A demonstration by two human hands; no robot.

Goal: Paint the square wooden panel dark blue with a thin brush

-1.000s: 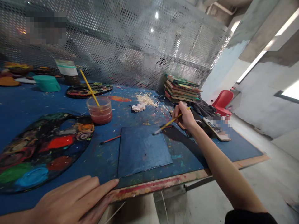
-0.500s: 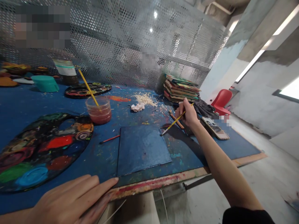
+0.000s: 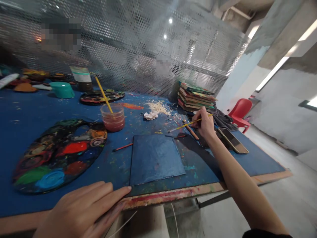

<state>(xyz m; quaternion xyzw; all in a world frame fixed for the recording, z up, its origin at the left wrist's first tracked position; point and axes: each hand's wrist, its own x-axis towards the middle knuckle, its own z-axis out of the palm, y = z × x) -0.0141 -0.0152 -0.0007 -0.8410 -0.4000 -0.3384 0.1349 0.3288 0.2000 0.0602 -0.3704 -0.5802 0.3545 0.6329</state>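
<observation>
My right hand (image 3: 205, 123) is closed round a yellow paintbrush (image 3: 182, 126), its tip in the air beyond the far right corner of a dark blue square panel (image 3: 157, 160). The panel lies flat at the table's front. My left hand (image 3: 84, 208) rests at the front edge with fingers stretched out, the index fingertip at the panel's near left corner. A red-handled brush (image 3: 123, 147) pokes out from the panel's left side, and a thin dark brush (image 3: 179, 136) lies by its far right corner. On the left sits a paint palette (image 3: 55, 150) with red, green and blue paint.
A plastic cup (image 3: 112, 122) of reddish water holds a yellow brush (image 3: 102, 92). Behind are a second palette (image 3: 85, 100), a teal cup (image 3: 61, 90), a jar (image 3: 81, 77), crumpled tissue (image 3: 150, 115) and wood shavings (image 3: 159, 107). Stacked boards (image 3: 195, 97) and a phone (image 3: 233, 141) lie right.
My right hand has moved the brush's tip up and away from the panel's right edge, and the brush lies flatter. My left hand stays at the panel's corner. The view has shifted slightly.
</observation>
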